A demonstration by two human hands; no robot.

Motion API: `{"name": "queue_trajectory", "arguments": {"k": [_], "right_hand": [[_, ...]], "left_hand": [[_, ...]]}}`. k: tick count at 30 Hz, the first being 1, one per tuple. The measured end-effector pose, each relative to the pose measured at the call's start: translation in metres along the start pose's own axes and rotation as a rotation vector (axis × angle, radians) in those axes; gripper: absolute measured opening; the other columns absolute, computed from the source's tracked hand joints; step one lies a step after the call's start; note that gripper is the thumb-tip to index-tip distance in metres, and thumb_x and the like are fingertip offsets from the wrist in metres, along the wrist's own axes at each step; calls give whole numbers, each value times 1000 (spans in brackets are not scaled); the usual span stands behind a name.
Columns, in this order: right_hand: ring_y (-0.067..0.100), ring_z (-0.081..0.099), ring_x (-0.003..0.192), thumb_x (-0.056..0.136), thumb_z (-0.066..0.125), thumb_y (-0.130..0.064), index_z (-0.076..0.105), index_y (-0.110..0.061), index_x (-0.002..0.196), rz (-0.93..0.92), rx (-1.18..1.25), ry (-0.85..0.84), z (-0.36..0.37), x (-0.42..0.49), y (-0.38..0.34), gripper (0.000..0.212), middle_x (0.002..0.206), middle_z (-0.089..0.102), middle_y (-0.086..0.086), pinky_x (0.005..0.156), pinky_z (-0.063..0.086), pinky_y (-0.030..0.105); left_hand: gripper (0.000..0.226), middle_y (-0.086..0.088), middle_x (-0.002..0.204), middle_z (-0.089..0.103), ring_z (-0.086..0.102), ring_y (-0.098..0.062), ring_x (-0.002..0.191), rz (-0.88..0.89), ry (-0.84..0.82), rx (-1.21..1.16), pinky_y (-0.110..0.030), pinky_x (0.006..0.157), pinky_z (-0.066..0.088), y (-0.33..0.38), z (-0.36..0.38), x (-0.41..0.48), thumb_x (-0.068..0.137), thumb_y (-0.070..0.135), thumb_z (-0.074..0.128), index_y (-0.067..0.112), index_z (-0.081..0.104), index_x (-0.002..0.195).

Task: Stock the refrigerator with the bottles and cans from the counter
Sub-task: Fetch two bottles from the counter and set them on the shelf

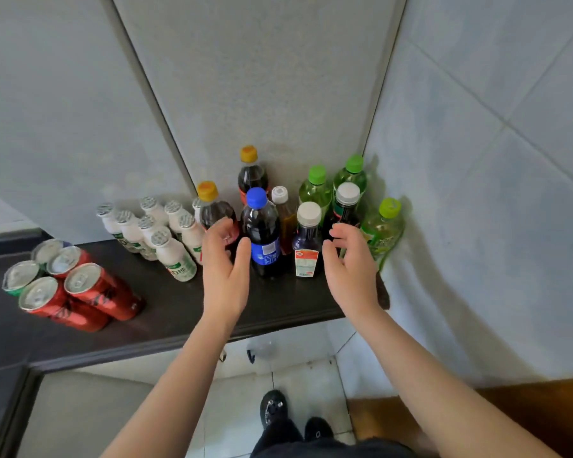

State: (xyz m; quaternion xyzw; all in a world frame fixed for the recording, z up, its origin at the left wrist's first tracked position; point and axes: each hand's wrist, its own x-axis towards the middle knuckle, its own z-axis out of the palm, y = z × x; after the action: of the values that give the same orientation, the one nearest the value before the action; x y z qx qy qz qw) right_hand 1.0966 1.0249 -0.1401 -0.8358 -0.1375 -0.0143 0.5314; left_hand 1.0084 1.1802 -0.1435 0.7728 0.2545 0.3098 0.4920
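Observation:
A blue-capped cola bottle (262, 233) stands upright at the front of a cluster of bottles on the dark counter (166, 309). My left hand (225, 269) is open just left of it, thumb near its side. My right hand (351, 262) is open to the right of a white-capped dark bottle (307, 242), fingers curled, holding nothing. Behind stand two orange-capped cola bottles (212, 209), an amber bottle (286, 216), another white-capped dark bottle (344, 206) and three green-capped bottles (382, 229). Several small white bottles (159, 233) and several red cans (80, 285) stand further left.
Pale tiled walls close the corner behind and to the right of the bottles. The counter's front edge runs below my wrists; under it are a white tiled floor, my dark shoes (273, 408) and a wooden surface (477, 411) at the lower right.

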Motion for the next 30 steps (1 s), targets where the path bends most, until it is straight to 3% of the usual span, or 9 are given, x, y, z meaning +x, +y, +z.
{"name": "queue_trajectory", "arguments": {"k": [3, 5, 7, 10, 14, 17, 21, 25, 30], "right_hand": [[13, 53, 113, 92, 53, -24, 50, -15, 128, -71, -112, -35, 8, 18, -6, 36, 124, 57, -4, 92, 43, 26], [14, 51, 118, 93, 52, -29, 49, -15, 131, -92, -176, -54, 16, 29, -8, 41, 128, 57, -1, 96, 42, 28], [17, 51, 120, 94, 52, -31, 47, -13, 134, -87, -229, -54, 24, 38, -9, 44, 129, 57, 2, 98, 41, 28], [17, 52, 116, 93, 52, -32, 46, -11, 134, -96, -239, -49, 34, 43, -7, 46, 124, 60, 3, 92, 36, 21], [12, 53, 112, 91, 51, -42, 45, -14, 133, -74, -179, -47, 43, 41, 1, 51, 121, 60, -1, 90, 42, 23], [12, 58, 107, 87, 57, -44, 49, -18, 124, -52, -143, -94, 49, 39, 8, 46, 113, 62, -5, 87, 49, 31], [10, 58, 103, 84, 54, -51, 49, -21, 121, -18, -110, -96, 51, 41, 12, 47, 110, 62, -7, 86, 51, 37], [8, 57, 103, 88, 57, -43, 48, -22, 120, -23, -107, -116, 50, 42, 16, 39, 109, 61, -8, 86, 49, 32], [4, 56, 100, 88, 55, -45, 47, -24, 119, -47, -114, -147, 46, 43, 15, 39, 107, 60, -11, 83, 45, 20]], "left_hand": [[50, 2, 140, 40, 39, -3, 126, 4, -44, 4, -19, 104, 32, 1, 12, 34, 94, 27, 50, 14, 35, 140], [53, 4, 140, 38, 34, 1, 126, 16, -61, 14, -12, 105, 25, -1, 20, 49, 94, 25, 50, 12, 33, 143], [47, 6, 135, 42, 36, 1, 124, 47, -108, 23, -7, 104, 24, -4, 28, 56, 95, 23, 49, 13, 37, 140], [31, 2, 121, 51, 47, -13, 115, 59, -171, 7, -24, 100, 35, -9, 37, 57, 95, 28, 45, 18, 47, 125], [23, 10, 109, 48, 46, -5, 103, 96, -138, -15, -12, 90, 32, -14, 40, 56, 92, 34, 43, 28, 45, 115], [31, 11, 112, 48, 46, -3, 106, 114, -135, -28, -8, 92, 31, -16, 40, 55, 92, 37, 42, 24, 48, 118], [25, 23, 110, 46, 43, 5, 107, 136, -128, -53, -5, 93, 28, -16, 41, 55, 91, 35, 41, 35, 43, 116], [25, 36, 112, 42, 43, 6, 108, 137, -101, -74, -7, 94, 29, -15, 44, 54, 91, 33, 41, 45, 39, 113], [28, 32, 110, 46, 46, 4, 106, 93, -61, -104, -9, 94, 32, -8, 41, 47, 90, 36, 42, 57, 40, 108]]}}
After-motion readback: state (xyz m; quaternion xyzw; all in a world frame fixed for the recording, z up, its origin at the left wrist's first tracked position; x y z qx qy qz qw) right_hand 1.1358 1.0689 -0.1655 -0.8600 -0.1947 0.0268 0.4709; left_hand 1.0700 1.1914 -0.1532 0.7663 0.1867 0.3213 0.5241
